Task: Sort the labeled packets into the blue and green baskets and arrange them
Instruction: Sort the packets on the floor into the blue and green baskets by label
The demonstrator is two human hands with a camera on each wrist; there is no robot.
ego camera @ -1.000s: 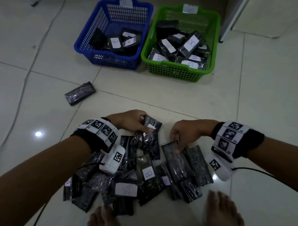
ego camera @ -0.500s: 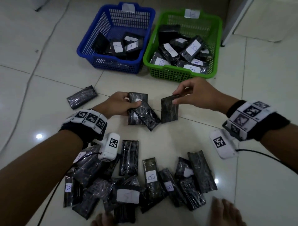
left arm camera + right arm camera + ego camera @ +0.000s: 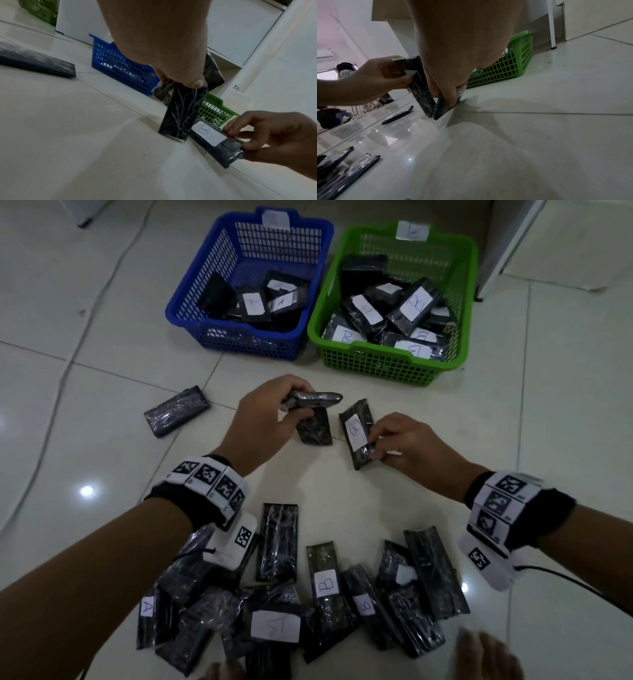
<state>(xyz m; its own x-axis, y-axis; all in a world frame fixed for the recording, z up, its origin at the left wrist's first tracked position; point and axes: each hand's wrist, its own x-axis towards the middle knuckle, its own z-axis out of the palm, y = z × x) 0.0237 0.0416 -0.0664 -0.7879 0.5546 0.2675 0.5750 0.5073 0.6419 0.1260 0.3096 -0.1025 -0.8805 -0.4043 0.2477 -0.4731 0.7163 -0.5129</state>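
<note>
Head view, starting nearest: a heap of black packets [image 3: 291, 594] lies on the tiled floor [image 3: 102, 440] just in front of the person's bare feet, several with white labels facing up (an A at the left edge, B on two near the middle). Beyond the heap, the two hands work close together but apart. The left hand [image 3: 270, 416] grips two packets [image 3: 313, 412], one lying across the top of the other; the lower one stands with its end on the floor in the left wrist view. The right hand [image 3: 407, 443] pinches the near end of a B-labeled packet [image 3: 358, 433], whose label faces up and whose far end tilts toward the left hand's pair. A single packet [image 3: 176, 416] lies alone on the floor to the left of the hands. Farthest off stand the blue basket [image 3: 239, 340] and green basket [image 3: 387, 364], side by side, both holding labeled packets.
</note>
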